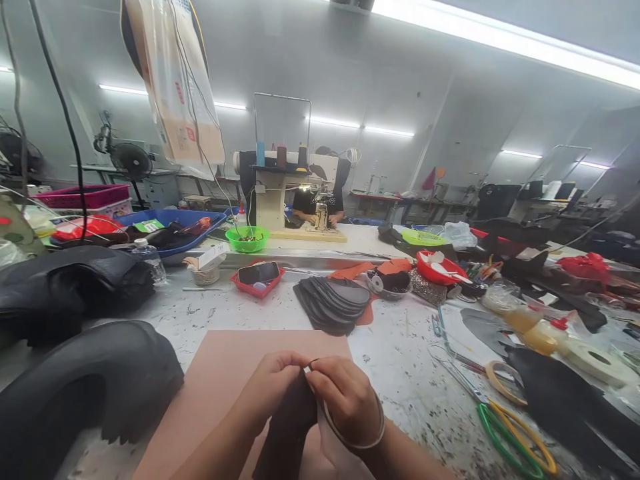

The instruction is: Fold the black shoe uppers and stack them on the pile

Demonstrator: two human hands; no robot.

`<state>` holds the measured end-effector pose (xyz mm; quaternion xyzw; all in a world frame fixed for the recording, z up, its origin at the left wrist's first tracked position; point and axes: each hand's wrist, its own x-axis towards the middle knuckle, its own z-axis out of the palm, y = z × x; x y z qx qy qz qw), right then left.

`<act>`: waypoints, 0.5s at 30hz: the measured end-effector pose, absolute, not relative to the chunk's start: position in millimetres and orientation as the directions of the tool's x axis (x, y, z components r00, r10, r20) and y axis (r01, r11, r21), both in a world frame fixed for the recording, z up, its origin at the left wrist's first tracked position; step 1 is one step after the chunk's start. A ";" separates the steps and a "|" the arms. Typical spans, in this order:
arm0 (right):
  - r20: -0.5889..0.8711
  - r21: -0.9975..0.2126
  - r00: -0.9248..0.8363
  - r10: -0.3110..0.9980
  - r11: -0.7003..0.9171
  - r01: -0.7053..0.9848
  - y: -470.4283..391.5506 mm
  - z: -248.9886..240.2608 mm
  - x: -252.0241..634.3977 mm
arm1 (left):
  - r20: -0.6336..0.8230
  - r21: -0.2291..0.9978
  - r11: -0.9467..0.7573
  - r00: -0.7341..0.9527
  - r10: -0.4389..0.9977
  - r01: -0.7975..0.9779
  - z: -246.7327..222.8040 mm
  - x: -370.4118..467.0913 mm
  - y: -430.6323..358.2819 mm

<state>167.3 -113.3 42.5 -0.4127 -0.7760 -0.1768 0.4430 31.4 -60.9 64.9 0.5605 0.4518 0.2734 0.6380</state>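
Note:
My left hand (273, 383) and my right hand (347, 393) meet above a pinkish-tan sheet (225, 360) on the worktable. Fingers of both are closed in a pinch on the upper end of a black leather-like piece (287, 427), which hangs down towards me. A light strip or cloth shows beside it under my right wrist. The exact edge between my fingertips is partly hidden. Just beyond the sheet lies a fanned stack of dark rounded pieces (333, 300).
Piles of black material (90, 373) bulge at the left. Scissors with green and yellow handles (510, 433), a tape roll (503, 381) and glue bottles (545, 335) lie right. A red tray with a phone (257, 275) stands ahead; beyond, a person sits behind a sewing machine (270, 200).

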 end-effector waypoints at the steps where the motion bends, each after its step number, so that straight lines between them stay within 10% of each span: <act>1: 0.846 -0.089 -0.267 0.461 0.617 0.782 -114.2 42.1 168.0 | -0.286 0.958 0.253 0.437 0.853 0.132 63.9 30.5 -60.2; 15: 0.845 0.016 -0.401 0.355 0.732 0.681 -118.3 44.0 164.7 | -0.219 0.976 0.196 0.429 0.876 0.097 60.8 29.7 -55.1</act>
